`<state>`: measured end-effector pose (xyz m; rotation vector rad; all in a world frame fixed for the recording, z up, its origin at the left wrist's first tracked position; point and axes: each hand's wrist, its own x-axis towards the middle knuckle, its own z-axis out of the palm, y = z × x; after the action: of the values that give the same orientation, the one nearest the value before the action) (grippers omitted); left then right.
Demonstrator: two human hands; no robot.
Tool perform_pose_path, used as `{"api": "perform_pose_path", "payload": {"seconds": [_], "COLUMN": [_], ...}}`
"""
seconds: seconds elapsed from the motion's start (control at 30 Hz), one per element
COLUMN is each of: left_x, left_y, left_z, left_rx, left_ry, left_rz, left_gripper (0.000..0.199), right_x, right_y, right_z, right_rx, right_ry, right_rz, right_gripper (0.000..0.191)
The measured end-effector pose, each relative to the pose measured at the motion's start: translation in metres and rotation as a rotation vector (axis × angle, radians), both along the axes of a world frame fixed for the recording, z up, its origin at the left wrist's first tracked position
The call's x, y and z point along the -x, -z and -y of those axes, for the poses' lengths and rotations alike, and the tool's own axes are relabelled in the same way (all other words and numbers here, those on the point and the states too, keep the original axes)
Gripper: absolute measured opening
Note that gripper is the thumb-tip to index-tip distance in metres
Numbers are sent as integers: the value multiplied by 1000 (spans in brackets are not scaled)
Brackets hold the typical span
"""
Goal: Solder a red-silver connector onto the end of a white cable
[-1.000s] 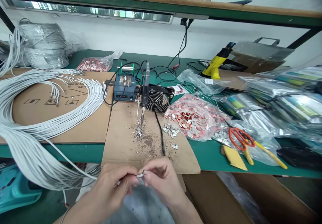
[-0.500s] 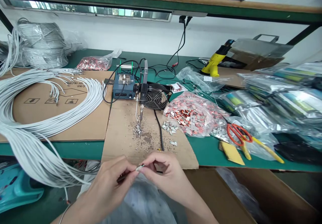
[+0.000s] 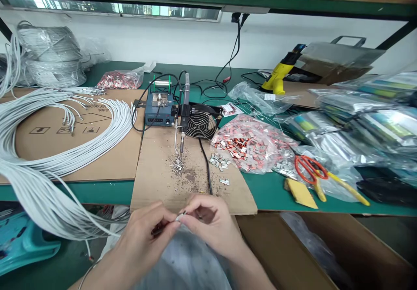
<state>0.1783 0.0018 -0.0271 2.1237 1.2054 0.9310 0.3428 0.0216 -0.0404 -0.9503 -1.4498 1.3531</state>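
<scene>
My left hand [image 3: 148,227] pinches the tip of a white cable [image 3: 178,219] between thumb and fingers, just in front of the cardboard's near edge. My right hand [image 3: 210,220] meets it there, thumb and forefinger closed on the same small end. Something short and dark pokes out at the tip; its details are too small to make out. Beyond the hands, a soldering iron [image 3: 184,118] stands clamped upright, its point down over a heap of solder scraps [image 3: 177,165]. Small metal connectors [image 3: 220,162] lie on the cardboard to the right, with two more nearer [image 3: 224,181].
Bundled white cables [image 3: 65,164] curve over the left side and hang off the edge. A blue soldering station [image 3: 159,115] and fan [image 3: 200,124] stand behind. Rightward lie a bag of red-and-silver parts [image 3: 254,144], orange-handled scissors [image 3: 311,168], a yellow sponge [image 3: 301,193] and a heat gun [image 3: 280,73].
The view has tipped slightly downward, so the bench sits a little higher in the picture. Both hands keep their pinch at the cable tip, with only a slight shift of the fingers.
</scene>
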Motion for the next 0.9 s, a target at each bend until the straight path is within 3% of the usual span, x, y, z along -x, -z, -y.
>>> {"api": "perform_pose_path", "payload": {"seconds": [0.1,0.17,0.43,0.57,0.77,0.9], "left_x": [1,1,-3,-3,-3,4], "left_y": [-4,-4,7,8,7,6], "left_z": [0,0,1,1,0,4], "left_rx": [-27,-22,216,264,166,346], "left_ry": [41,42,-51,-56,-63,-39], "left_rz": [-43,-43,57,73,38,132], "left_gripper": [16,16,24,24,23,25], "right_x": [-14,-16,11,20,23,6], "right_y": [-15,-19,8,15,11,-2], "right_z": [-7,-8,4,8,7,-3], "right_rx": [56,107,74,83,81,119], "right_ry": [-129,-138,124,158,213,317], "right_rz": [209,240,-256,-368,-440,-632], "right_gripper": [16,20,20,20,21,27]}}
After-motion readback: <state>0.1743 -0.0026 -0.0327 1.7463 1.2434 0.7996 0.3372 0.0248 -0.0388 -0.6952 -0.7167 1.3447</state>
